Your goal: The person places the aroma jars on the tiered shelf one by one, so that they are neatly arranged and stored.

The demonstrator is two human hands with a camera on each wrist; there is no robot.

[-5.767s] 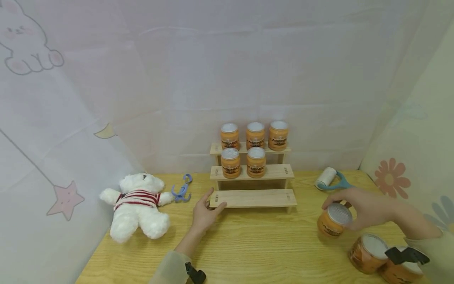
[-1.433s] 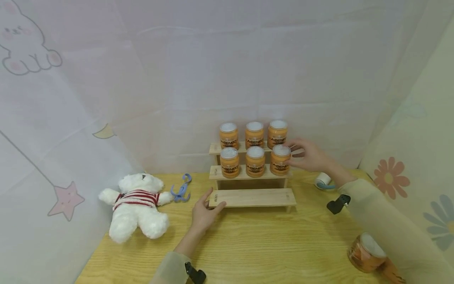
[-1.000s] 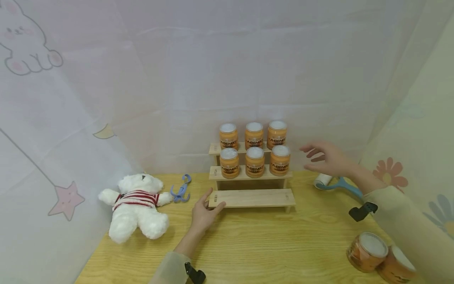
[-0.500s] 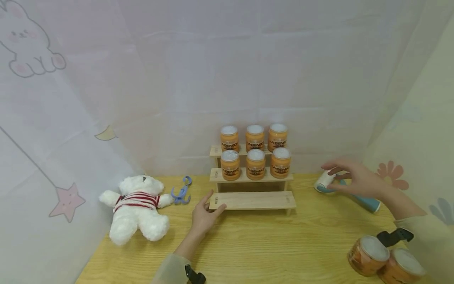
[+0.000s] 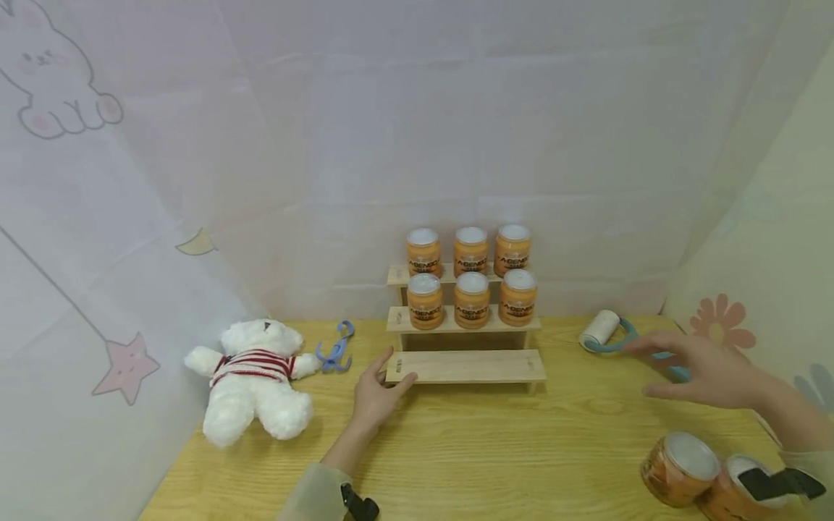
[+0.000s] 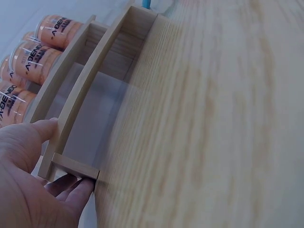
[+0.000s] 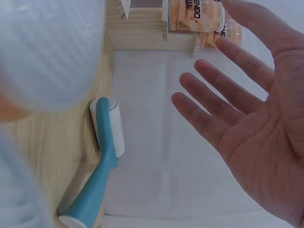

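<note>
A three-step wooden display rack (image 5: pixel 465 367) stands against the back cloth. Three orange jars (image 5: pixel 471 255) with clear lids sit on its top step, and three more jars (image 5: pixel 472 304) on the middle step; the lowest step is bare. My left hand (image 5: pixel 376 396) grips the left end of the lowest step, thumb on the board (image 6: pixel 78 95) and fingers around the end leg. My right hand (image 5: pixel 704 369) is in the air at the right, fingers spread and holding nothing. Below it two orange jars (image 5: pixel 680 469) stand side by side, the nearer one partly hidden by the wrist camera.
A lint roller (image 5: pixel 602 329) with a blue handle lies at the back right, partly hidden by my right hand. Left of the rack are a white teddy bear (image 5: pixel 259 383) in a striped shirt and a blue-purple hook (image 5: pixel 335 352). Cloth walls bound the wooden table (image 5: pixel 495 449).
My right hand set a jar on the right of the middle step, let go, and drew back rightward toward the two jars. The left hand has stayed on the rack.
</note>
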